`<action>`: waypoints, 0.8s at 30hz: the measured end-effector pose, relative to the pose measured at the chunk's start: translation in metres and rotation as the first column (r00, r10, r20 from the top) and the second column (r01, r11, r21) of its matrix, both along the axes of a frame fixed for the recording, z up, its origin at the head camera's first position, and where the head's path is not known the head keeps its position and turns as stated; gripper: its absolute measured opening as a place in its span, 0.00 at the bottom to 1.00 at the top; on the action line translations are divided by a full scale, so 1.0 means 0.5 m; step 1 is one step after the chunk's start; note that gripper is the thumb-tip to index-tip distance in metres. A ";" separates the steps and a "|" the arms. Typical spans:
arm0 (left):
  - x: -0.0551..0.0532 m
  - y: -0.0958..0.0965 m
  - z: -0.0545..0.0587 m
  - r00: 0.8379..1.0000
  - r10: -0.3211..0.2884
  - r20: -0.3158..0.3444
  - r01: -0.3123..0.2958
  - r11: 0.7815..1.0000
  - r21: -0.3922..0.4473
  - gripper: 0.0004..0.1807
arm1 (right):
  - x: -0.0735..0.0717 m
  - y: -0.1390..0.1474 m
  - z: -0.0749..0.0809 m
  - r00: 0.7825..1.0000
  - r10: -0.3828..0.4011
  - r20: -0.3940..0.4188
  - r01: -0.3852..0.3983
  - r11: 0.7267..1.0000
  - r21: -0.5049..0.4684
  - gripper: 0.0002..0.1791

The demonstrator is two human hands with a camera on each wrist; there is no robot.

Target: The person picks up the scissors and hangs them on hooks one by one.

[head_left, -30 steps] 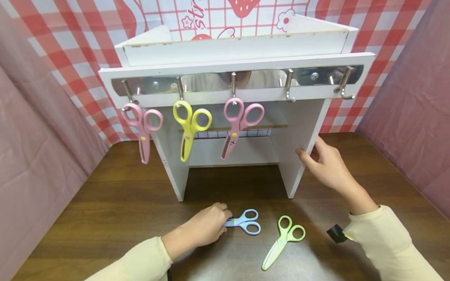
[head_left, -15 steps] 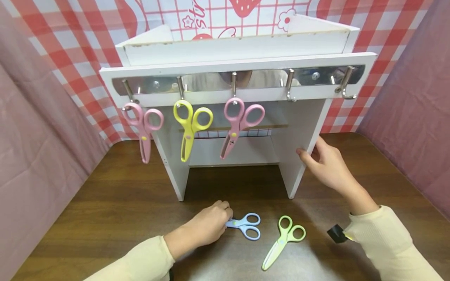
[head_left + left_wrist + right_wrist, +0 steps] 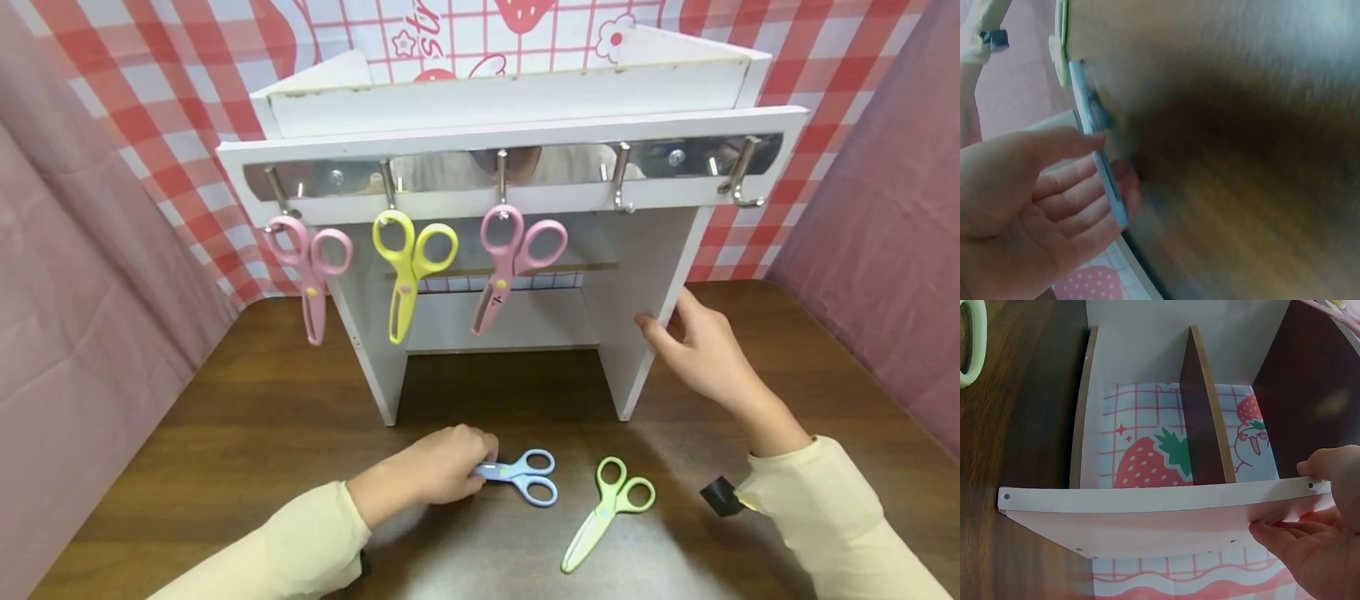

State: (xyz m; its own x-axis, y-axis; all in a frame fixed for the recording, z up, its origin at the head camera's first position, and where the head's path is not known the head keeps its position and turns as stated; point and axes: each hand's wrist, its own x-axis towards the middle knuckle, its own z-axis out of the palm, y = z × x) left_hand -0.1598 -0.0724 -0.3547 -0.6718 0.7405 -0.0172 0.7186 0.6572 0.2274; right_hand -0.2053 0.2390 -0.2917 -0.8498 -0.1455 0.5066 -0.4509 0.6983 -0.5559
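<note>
My left hand (image 3: 444, 467) pinches the blade end of the blue scissors (image 3: 536, 490) between thumb and fingers, the handle loops pointing right. In the left wrist view the blue scissors (image 3: 1107, 181) show edge-on across the fingers, close over the table. My right hand (image 3: 705, 354) grips the front edge of the white rack's right side panel (image 3: 637, 358), thumb on the inner face. To the right of the blue scissors, green scissors (image 3: 600, 527) lie on the table. Pink scissors (image 3: 310, 271), yellow scissors (image 3: 405, 283) and another pink pair (image 3: 501, 287) hang from the rack's hooks.
The white rack (image 3: 510, 125) stands on the brown wooden table (image 3: 225, 467). Its two right-hand hooks, one of them the end hook (image 3: 742, 175), carry nothing. A red-and-white checked cloth (image 3: 187, 125) hangs behind, with pink cloth (image 3: 97, 250) along the sides.
My left hand has shifted slightly, its fingers now more plainly around the blue scissors' blades. The blue scissors have turned a little. My right hand keeps its grip on the panel.
</note>
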 end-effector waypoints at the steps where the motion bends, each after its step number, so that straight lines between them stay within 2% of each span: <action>1: -0.006 -0.002 0.002 0.999 0.004 0.052 -0.004 1.000 0.013 0.06 | -0.001 0.000 0.000 1.000 0.000 -0.001 0.000 1.000 -0.001 0.17; 3: -0.018 -0.006 0.005 0.988 0.018 0.152 -0.023 0.999 0.030 0.05 | -0.001 0.000 0.000 1.000 -0.001 -0.003 0.001 1.000 -0.001 0.17; 5: -0.027 -0.009 0.008 0.971 0.037 0.237 -0.048 0.998 0.041 0.05 | -0.002 0.000 0.000 1.000 -0.001 -0.007 0.001 1.000 0.000 0.16; 9: -0.037 -0.012 0.012 0.915 0.087 0.394 -0.111 0.993 0.040 0.05 | -0.002 0.000 0.000 1.000 0.004 -0.016 -0.004 1.000 0.000 0.16; 12: -0.041 -0.012 0.012 0.857 0.115 0.503 -0.150 0.988 0.029 0.04 | -0.002 0.000 0.000 1.000 0.010 -0.022 -0.010 1.000 -0.003 0.16; 17: -0.047 -0.013 0.012 0.765 0.130 0.630 -0.166 0.986 -0.003 0.03 | -0.001 0.001 0.000 1.000 0.013 -0.022 -0.014 1.000 -0.010 0.16; 24: -0.053 -0.012 0.000 0.601 0.131 0.788 -0.240 0.971 0.022 0.02 | -0.001 0.002 -0.001 1.000 0.014 -0.010 -0.014 1.000 -0.017 0.17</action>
State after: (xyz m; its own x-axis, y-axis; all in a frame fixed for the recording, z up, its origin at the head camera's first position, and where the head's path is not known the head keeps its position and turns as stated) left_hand -0.1864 -0.0782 -0.3547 -0.5683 0.6343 -0.5241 0.1011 0.6859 0.7206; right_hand -0.2060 0.2400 -0.2924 -0.8426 -0.1485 0.5177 -0.4663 0.6823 -0.5631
